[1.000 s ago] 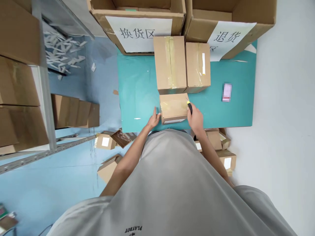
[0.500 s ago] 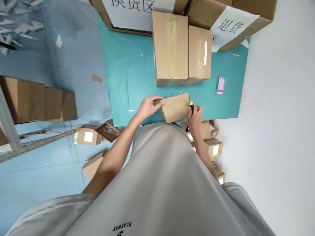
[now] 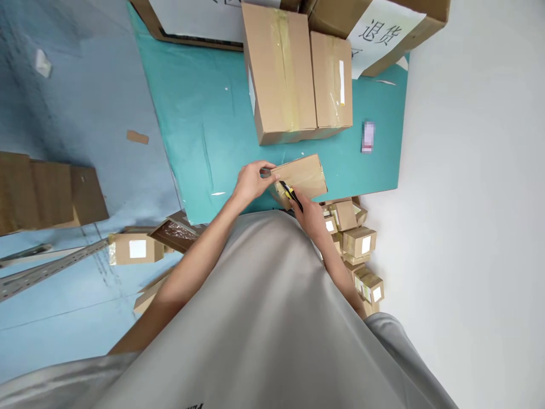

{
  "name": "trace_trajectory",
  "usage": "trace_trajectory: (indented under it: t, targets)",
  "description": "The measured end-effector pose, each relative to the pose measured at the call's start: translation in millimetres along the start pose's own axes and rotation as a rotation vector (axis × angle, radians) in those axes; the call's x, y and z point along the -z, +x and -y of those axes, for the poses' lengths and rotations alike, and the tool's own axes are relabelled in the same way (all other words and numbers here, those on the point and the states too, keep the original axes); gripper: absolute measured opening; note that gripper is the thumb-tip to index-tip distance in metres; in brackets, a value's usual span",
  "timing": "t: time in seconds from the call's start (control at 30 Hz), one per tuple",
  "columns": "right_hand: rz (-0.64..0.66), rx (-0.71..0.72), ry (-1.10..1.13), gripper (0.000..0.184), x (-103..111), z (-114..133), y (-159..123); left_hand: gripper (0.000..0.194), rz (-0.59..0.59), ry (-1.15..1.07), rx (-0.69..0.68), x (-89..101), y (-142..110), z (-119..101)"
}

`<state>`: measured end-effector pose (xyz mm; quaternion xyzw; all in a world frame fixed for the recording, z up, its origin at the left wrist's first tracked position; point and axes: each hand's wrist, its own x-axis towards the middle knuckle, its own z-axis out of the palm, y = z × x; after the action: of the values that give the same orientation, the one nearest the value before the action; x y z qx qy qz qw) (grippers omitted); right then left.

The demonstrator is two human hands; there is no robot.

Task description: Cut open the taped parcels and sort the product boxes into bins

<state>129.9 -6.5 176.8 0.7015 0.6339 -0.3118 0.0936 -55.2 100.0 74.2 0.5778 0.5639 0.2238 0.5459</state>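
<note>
A small brown cardboard box (image 3: 303,172) with clear tape lies at the near edge of the teal-covered table (image 3: 179,130), close to my body. My left hand (image 3: 252,182) grips the box by its left end, thumb on the upper face and fingers behind. In my right hand (image 3: 309,215) is a black and yellow utility knife (image 3: 292,196), its tip pointing to the box's left end near my left thumb. Whether the blade touches the tape I cannot tell.
Two taped cartons (image 3: 281,79) (image 3: 333,85) stand beyond the small box. Behind them are larger cartons with paper signs (image 3: 383,31). A blurred pink item (image 3: 368,137) lies at right. Several boxes (image 3: 360,241) are stacked below the table's right side; a metal rack (image 3: 55,270) is at left.
My right hand has carried the utility knife from the right end of the small box across to its left end. My left hand keeps its hold, and the camera view has shifted.
</note>
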Motion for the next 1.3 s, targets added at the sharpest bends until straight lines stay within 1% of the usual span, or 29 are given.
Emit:
trace_trajectory:
  t: [0.2,0.37,0.47,0.6,0.73,0.83,0.93,1.03,1.13,1.23,1.3]
  targets:
    - [0.008,-0.023,-0.058,0.057,1.7,14.7,-1.5,0.032,0.03,-0.041,0.048,1.0,6.9,5.6]
    - [0.067,-0.072,-0.118,0.059,9.2,30.4,-8.6,0.029,0.034,-0.061,0.047,1.7,8.5,4.3]
    - [0.095,-0.124,-0.166,0.06,13.2,42.9,-12.0,0.03,0.032,-0.075,0.049,1.3,6.8,3.3]
    - [0.138,-0.193,-0.262,0.062,10.9,61.1,-7.9,0.029,0.004,-0.065,0.061,-0.5,4.6,2.7]
    - [0.156,-0.185,-0.32,0.063,7.4,71.2,-10.3,0.03,-0.048,-0.082,0.076,-3.7,2.8,4.0]
    - [0.182,-0.178,-0.328,0.065,9.2,67.3,-23.5,0.032,-0.065,-0.068,0.096,-7.3,-0.8,5.8]
    - [0.199,-0.164,-0.325,0.063,12.8,60.7,-31.1,0.033,-0.072,-0.051,0.077,-10.9,-5.7,6.0]
    - [0.207,-0.124,-0.331,0.065,15.0,57.9,-25.3,0.033,-0.112,-0.043,0.052,-13.8,-8.8,3.7]
    - [0.244,-0.088,-0.319,0.069,15.4,53.7,-19.0,0.032,-0.157,-0.024,0.065,-17.3,-10.0,1.0]
    - [0.304,-0.068,-0.293,0.072,17.6,40.8,-23.5,0.033,-0.176,-0.027,0.075,-21.0,-12.8,0.6]
    - [0.308,-0.043,-0.255,0.076,22.1,26.7,-30.2,0.036,-0.177,-0.037,0.07,-22.9,-16.8,0.0]
